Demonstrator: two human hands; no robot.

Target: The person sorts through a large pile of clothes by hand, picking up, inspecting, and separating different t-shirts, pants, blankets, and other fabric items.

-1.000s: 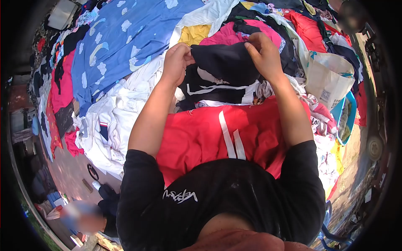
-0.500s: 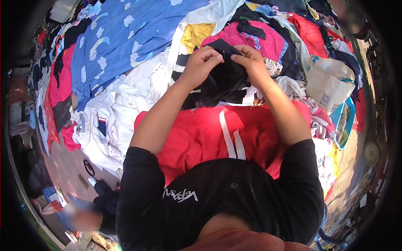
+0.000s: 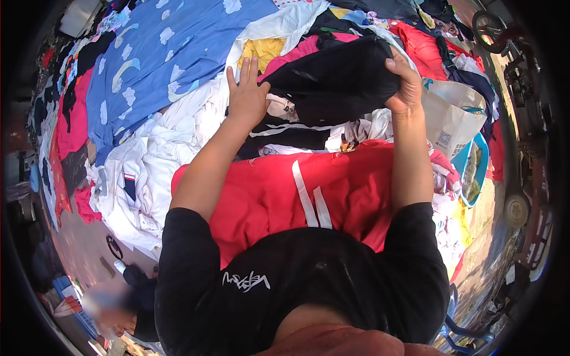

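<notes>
A piece of black clothing [image 3: 341, 80] is stretched out between my hands above the heap; its exact kind does not show. My right hand [image 3: 407, 84] grips its right end, thumb on top and the other fingers mostly hidden behind. At the left end, my left hand [image 3: 248, 95] has its fingers extended and spread, with the thumb side touching or very near the cloth. Across my lap lies a red garment [image 3: 261, 196] with two white stripes. White clothes [image 3: 145, 190] are piled left of it, and a yellow cloth [image 3: 260, 52] lies just beyond my left fingers.
A blue sheet with clouds [image 3: 172, 59] covers the far left. To the right stand a whitish bag [image 3: 448, 115] and a blue container [image 3: 482, 169]. Another person [image 3: 127, 302] is at the lower left. A blue metal frame [image 3: 469, 332] shows at the lower right.
My hands have moved apart, spreading the bunched black clothing wide. The left hand has gone left and opened from a pinch; the right has gone right, still holding the cloth.
</notes>
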